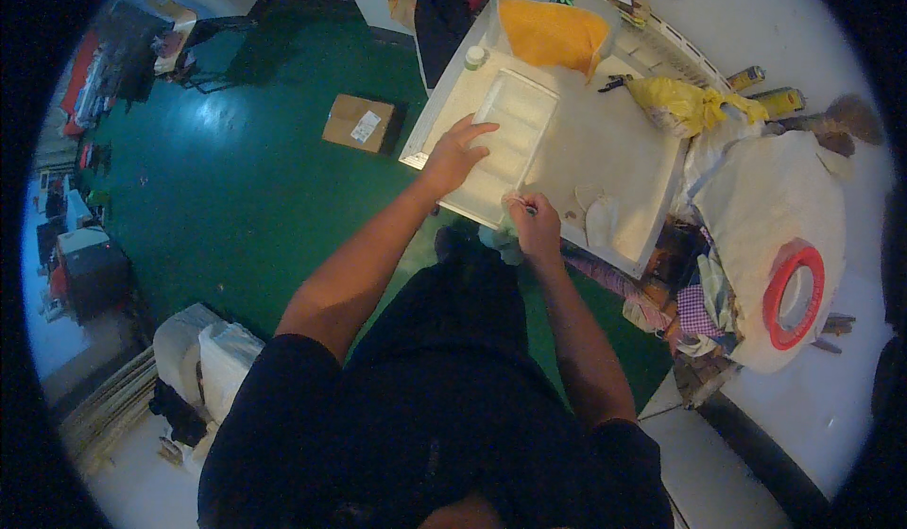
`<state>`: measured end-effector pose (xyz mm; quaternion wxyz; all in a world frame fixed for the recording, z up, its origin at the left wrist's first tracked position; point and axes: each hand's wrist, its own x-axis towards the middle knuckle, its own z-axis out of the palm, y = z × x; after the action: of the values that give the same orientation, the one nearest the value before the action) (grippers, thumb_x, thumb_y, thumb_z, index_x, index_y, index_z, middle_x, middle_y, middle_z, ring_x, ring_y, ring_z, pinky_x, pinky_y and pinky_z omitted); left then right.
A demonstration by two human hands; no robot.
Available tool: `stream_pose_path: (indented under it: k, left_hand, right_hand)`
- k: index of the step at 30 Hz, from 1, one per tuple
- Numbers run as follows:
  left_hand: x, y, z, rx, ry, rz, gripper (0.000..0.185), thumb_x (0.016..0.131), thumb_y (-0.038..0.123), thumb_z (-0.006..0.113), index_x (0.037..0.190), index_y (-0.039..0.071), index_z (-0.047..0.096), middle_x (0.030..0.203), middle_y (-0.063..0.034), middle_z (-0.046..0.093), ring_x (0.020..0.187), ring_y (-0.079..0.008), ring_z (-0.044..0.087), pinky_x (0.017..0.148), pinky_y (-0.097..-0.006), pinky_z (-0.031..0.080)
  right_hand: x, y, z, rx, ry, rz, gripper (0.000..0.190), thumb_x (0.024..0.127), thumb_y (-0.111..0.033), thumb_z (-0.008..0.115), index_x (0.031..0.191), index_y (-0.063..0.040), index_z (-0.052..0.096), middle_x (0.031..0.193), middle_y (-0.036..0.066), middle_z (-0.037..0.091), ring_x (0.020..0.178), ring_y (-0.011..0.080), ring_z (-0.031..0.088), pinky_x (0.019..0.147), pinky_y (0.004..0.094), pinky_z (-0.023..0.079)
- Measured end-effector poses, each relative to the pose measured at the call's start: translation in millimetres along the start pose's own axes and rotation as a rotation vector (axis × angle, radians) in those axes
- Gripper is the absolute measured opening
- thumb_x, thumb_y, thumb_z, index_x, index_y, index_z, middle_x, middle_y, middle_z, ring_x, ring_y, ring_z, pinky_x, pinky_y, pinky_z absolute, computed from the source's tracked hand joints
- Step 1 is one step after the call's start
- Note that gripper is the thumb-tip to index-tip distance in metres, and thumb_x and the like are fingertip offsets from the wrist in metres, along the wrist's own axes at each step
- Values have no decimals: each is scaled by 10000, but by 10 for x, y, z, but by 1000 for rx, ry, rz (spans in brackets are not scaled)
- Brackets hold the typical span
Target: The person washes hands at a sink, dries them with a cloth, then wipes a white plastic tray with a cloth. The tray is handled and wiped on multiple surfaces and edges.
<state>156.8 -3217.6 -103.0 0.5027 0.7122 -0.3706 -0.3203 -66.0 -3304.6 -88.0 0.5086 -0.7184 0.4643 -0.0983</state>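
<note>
A pale rectangular tray (pixel 504 129) with a raised clear or white rim and several cross ridges lies in front of me, its near end at the table's edge. My left hand (pixel 453 157) rests over the tray's left side, thumb and forefinger spread apart above it. At the near right corner, my right hand (pixel 537 223) has its fingers closed on a small piece of thin pale material (pixel 511 203). Light green material (pixel 504 237) hangs just below that corner; whether it is the same piece is unclear.
The white table (pixel 595 150) has raised edges. On it are an orange cloth (pixel 553 33), a small white-lidded jar (pixel 475 57), pale oblong pieces (pixel 601 221) and a yellow plastic bag (pixel 666 104). A red-rimmed ring (pixel 772 302) is at right; a cardboard box (pixel 358 123) sits on the green floor.
</note>
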Motion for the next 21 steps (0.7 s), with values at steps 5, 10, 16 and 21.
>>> stream_pose_path:
  k: [5,10,16,21]
  left_hand:
    - [-1,76,-20,-48,-30,7,546,1024,3,695,1524,221,687,1720,-196,432,1539,-302,497,1250,-374,424]
    - [20,-1,7,-44,-26,45,537,1020,-9,695,1517,197,691,1700,-161,455,1534,-290,497,1248,-378,431]
    - [46,-106,36,-42,-8,57,534,1018,-21,699,1508,191,694,1689,-147,476,1515,-282,513,1238,-367,440]
    - [-1,17,42,11,23,-8,526,1021,-16,703,1505,190,692,1684,-145,492,1511,-276,519,1230,-361,451]
  right_hand:
    - [-116,164,40,53,-21,-4,448,959,-441,803,1039,-1,770,950,163,802,902,289,750,844,424,574]
    - [-63,195,52,126,-27,5,443,956,-437,810,1017,-1,765,932,152,792,886,258,732,813,414,562]
    - [-103,311,184,178,-13,101,458,948,-443,826,988,6,745,910,164,774,866,251,716,809,417,559]
    - [53,142,114,-29,1,65,430,972,-414,826,963,1,713,913,131,764,870,218,690,800,406,555]
